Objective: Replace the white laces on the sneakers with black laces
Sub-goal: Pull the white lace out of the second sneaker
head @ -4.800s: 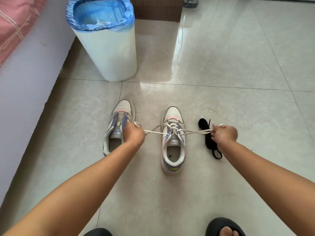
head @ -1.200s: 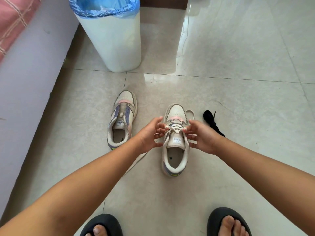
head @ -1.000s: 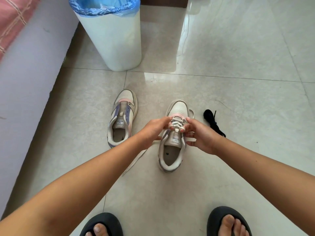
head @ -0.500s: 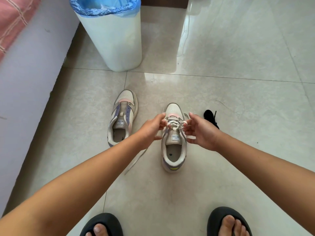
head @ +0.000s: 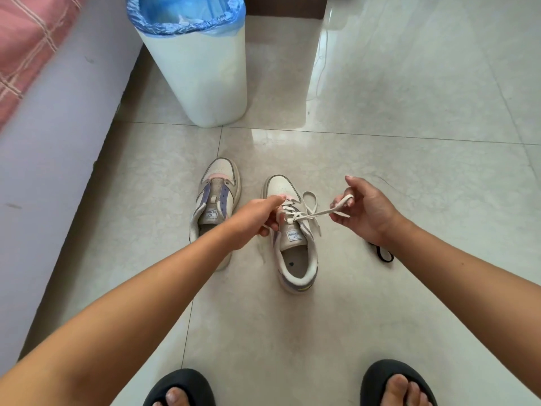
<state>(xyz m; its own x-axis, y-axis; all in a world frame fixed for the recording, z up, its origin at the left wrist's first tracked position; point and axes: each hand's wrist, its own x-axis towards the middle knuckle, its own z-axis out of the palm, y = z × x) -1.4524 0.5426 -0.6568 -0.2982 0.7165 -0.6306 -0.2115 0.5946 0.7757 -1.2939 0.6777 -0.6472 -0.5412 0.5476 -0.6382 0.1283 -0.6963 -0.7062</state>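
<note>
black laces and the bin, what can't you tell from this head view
- Black laces: head view, mostly hidden behind the right hand and wrist; only one loop shows.
- Bin: head view, top edge cuts off its far rim; contents unclear.
- Left hand: fingertips hidden underneath, grip unclear.

Open floor (head: 409,127) stretches right of the laced sneaker (head: 292,244), save for a black lace (head: 382,254) lying near the right hand (head: 366,212). On the left, the other sneaker (head: 215,206) sits close beside it with a narrow gap. Beyond stands a white bin (head: 202,71), and a pale bed side (head: 44,142) walls off the far left.
</note>
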